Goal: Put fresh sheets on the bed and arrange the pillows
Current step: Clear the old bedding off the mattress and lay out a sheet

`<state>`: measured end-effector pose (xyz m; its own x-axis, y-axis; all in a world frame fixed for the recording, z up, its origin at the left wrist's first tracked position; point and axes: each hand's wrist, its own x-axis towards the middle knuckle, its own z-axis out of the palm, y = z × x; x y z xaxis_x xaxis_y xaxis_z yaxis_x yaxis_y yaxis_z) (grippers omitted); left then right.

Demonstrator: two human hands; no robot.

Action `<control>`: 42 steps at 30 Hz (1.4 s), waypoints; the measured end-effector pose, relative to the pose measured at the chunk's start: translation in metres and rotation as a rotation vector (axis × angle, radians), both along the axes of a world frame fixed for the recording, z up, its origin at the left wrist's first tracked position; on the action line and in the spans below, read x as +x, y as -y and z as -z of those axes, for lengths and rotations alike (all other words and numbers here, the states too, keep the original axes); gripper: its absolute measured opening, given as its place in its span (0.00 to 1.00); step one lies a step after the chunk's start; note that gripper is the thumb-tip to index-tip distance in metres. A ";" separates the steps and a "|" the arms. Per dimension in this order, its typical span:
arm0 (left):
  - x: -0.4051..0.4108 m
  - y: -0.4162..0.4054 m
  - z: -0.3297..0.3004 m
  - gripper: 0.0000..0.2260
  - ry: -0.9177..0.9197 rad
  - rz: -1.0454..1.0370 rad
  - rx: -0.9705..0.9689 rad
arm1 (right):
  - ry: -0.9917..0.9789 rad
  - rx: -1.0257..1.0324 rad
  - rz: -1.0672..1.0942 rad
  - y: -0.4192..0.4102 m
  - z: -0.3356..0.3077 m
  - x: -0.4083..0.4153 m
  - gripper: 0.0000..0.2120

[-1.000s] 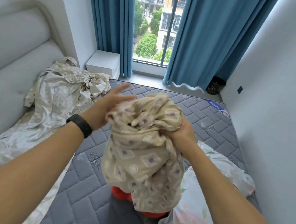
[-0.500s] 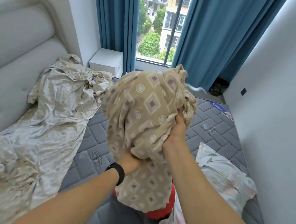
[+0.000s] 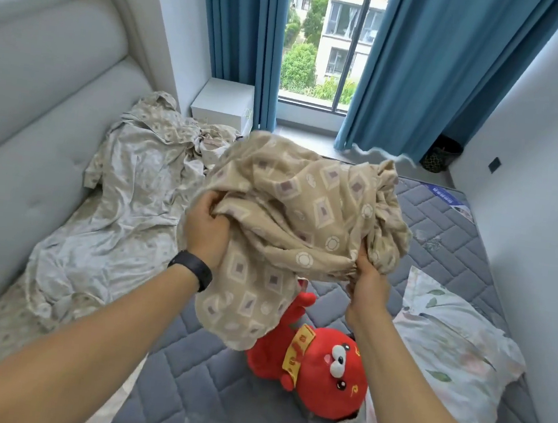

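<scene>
Sorting bunched cloth (image 3: 304, 221) above mattress (image 3: 445, 249), left hand (image 3: 204, 234) and right hand (image 3: 367, 279) both clenched on its folds; next, find an edge and spread.

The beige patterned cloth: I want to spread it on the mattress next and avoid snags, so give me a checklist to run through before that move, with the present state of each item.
1. Left hand grips the beige patterned cloth at its edge: ok.
2. Right hand grips the cloth: ok.
3. Cloth opened flat between the hands: not ok, it is bunched.
4. Mattress free for spreading: not ok, the red plush toy lies under the cloth, the crumpled sheet to the left, the floral pillowcase to the right.
5. Which side or corner of the cloth faces up: cannot tell.
</scene>
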<state>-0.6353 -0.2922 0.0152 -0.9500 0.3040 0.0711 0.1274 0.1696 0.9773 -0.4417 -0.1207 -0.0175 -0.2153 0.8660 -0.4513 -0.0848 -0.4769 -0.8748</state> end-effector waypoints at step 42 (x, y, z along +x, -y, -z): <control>-0.442 0.362 -0.133 0.16 -0.170 -0.231 0.350 | -0.049 -0.126 -0.674 0.347 -0.043 -0.508 0.07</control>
